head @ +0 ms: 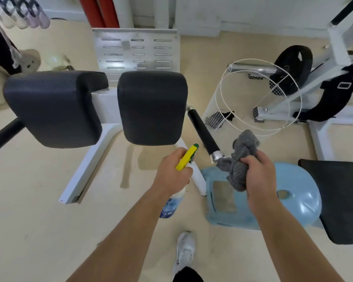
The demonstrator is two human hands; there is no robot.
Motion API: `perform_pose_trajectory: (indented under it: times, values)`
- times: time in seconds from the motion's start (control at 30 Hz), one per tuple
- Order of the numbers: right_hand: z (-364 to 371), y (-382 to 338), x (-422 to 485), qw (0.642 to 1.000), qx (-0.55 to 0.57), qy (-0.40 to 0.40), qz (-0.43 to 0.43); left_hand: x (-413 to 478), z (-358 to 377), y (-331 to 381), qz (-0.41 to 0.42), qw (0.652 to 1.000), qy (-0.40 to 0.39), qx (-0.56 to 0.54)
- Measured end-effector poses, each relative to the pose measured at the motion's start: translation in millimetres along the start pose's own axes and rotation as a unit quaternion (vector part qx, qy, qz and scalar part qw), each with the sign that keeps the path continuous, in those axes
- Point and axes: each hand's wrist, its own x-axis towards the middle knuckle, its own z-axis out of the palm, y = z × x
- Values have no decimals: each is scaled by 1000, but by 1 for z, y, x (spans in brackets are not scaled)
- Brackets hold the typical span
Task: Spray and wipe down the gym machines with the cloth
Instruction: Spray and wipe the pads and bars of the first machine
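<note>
Left hand [172, 173] clamped on the spray bottle [186, 158], nozzle aimed at the black pad [152, 106] ahead, right hand [257, 174] gripping the grey cloth [242, 159] ready to wipe

Beige floor [39, 231] carries white machine frame [86, 165], blue plastic stool [298, 192], white wire basket [218, 106], black mat [342, 200] at right; wet patch [126, 174] btw. frame legs.

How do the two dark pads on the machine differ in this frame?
The left pad looks wider and sits turned at an angle, showing its side face; the right pad looks narrower and faces the camera squarely. The right pad lies nearer the spray bottle in the left hand. Both are dark, textured, with rounded corners.
</note>
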Motion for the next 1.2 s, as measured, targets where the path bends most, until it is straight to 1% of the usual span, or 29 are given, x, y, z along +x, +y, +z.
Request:
perform_pose_trajectory:
  times: [0.1, 0.2, 0.27, 0.33, 0.4, 0.43, 0.5, 0.53, 0.57, 0.6, 0.63, 0.67, 0.7, 0.73, 0.83, 0.87, 0.97, 1.0, 1.03, 1.07, 1.1, 1.13, 1.17, 1.2]
  values:
    - [-12, -2, 17, 1000, -13, 5, -24, 9, 9, -5, -13, 1000, 9, 11]
    - [-14, -7, 33, 998, -31, -12, -50, 14, 13, -13, -30, 999, 35, 5]
    - [-5, -14, 45, 993, -70, -27, -93, 16, 14, -18, -27, 999, 46, 4]
    - [10, -21, 59, 976, -130, -68, -161, 17, 14, -22, -23, 998, 61, 10]
    - [35, -31, 77, 948, -191, -118, -227, 20, 12, -24, -22, 996, 86, -3]
    - [51, -36, 89, 934, -215, -147, -246, 22, 11, -24, -20, 995, 97, -11]
    - [89, -44, 114, 909, -252, -227, -244, 26, 9, -26, -8, 993, 115, -17]
    - [106, -41, 129, 887, -296, -257, -245, 28, 8, -26, 0, 993, 118, -21]
    - [117, -37, 139, 851, -372, -273, -252, 29, 7, -25, 9, 992, 120, -23]
    - [124, -30, 147, 805, -445, -287, -266, 30, 7, -25, 12, 992, 123, -24]
    - [127, -23, 151, 766, -503, -278, -288, 31, 8, -25, 14, 992, 126, -24]
    - [126, -16, 148, 740, -533, -267, -310, 31, 8, -25, 10, 991, 128, -27]
    - [119, -12, 142, 730, -542, -256, -329, 31, 8, -26, 6, 991, 128, -33]
    - [111, -8, 136, 726, -535, -250, -351, 30, 8, -25, 5, 991, 127, -38]
    - [79, -4, 114, 733, -515, -247, -369, 29, 12, -29, 6, 993, 112, -24]
    - [69, -3, 106, 729, -519, -248, -370, 29, 13, -29, 2, 994, 110, -16]
    - [37, -8, 85, 695, -541, -286, -379, 31, 15, -29, -7, 994, 110, -13]
    - [28, -13, 86, 693, -536, -307, -371, 31, 16, -29, -5, 993, 113, -21]
    - [22, -19, 90, 708, -517, -326, -353, 32, 16, -29, 0, 993, 115, -26]
    - [17, -23, 95, 737, -485, -340, -325, 32, 18, -28, 6, 993, 116, -27]
    - [14, -21, 102, 778, -440, -338, -295, 32, 19, -28, 11, 993, 118, -27]
    - [13, -15, 108, 827, -383, -319, -260, 32, 20, -26, 14, 992, 120, -26]
    - [17, -6, 111, 880, -315, -295, -201, 32, 21, -25, 18, 992, 122, -24]
    - [22, 6, 112, 925, -235, -280, -104, 32, 22, -25, 22, 992, 123, -23]
